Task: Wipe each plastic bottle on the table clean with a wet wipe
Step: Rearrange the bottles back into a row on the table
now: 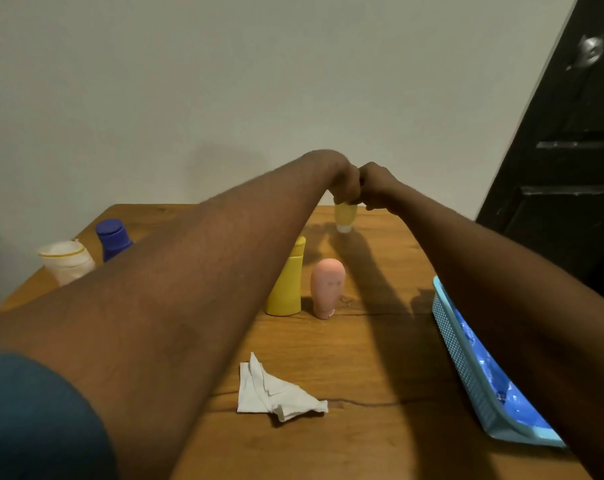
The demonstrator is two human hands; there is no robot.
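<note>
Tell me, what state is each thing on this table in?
small yellow bottle: cap down, gripped by left hand
right hand: curled beside it, grip unclear
tall yellow bottle: upright, capped
pink bottle: standing cap down
wet wipe: crumpled, lying loose
blue bottle: capped, partly hidden

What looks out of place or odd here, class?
The wet wipe lies crumpled and untouched on the table, while the small yellow bottle is being held cap-down farther back, so no wiping is under way.

Arms outstretched, left hand (343,180) fingers round yellow bottle (345,216), curled right hand (380,188) alongside.
</note>
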